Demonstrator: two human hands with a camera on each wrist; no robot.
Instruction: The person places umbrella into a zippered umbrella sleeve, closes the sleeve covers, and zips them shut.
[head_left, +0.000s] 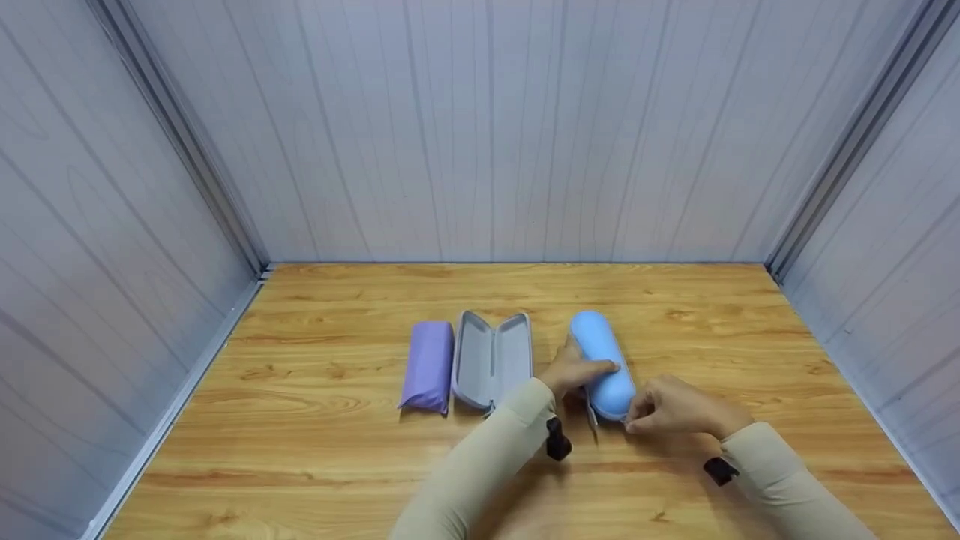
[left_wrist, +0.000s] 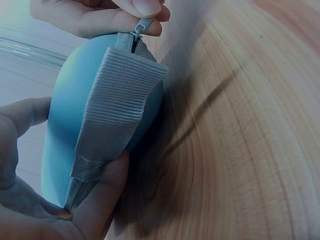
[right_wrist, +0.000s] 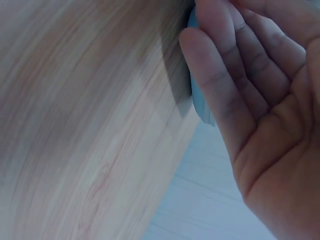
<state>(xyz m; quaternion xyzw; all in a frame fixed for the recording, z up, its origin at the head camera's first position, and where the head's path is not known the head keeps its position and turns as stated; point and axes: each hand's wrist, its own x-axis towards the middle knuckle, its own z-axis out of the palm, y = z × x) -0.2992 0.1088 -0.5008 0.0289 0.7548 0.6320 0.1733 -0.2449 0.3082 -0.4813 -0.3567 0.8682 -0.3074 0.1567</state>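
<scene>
A blue zippered glasses case lies on the wooden table, its zip facing the person. My left hand grips it across the middle, thumb on top and fingers along the side with the grey fabric strap. At the case's near end my right hand pinches the metal zipper pull between thumb and finger. In the left wrist view the zip looks slightly parted just by the pull. The right wrist view shows my curled right fingers covering most of the blue case.
Left of the hands, a grey glasses case lies spread wide with its lining up. Beside it is a purple wrapped pouch. Pale panelled walls bound the wooden table at the back and sides.
</scene>
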